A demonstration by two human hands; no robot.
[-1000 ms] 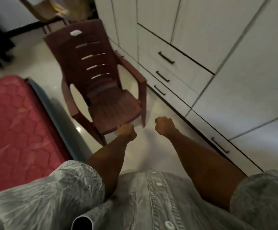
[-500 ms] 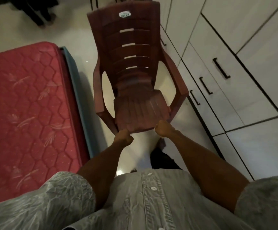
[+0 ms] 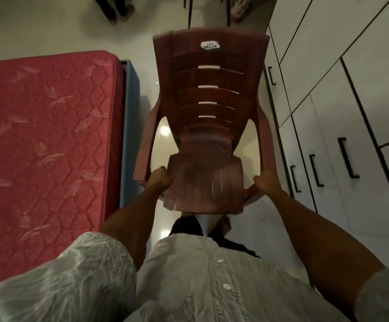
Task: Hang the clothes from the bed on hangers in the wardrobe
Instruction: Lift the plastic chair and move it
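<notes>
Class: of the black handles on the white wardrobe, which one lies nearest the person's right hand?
The lowest black handle, on the panel beside the chair's arm, lies nearest the right hand; the others lie farther right or higher.

Maroon chair, red quilted leaf-patterned mattress, blue bed frame, white wardrobe

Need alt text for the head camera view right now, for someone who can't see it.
Both hands grip a brown plastic armchair by the front ends of its armrests, left hand and right hand, in the aisle between a bare red mattress on the left and white wardrobe drawers with black handles on the right.
</notes>
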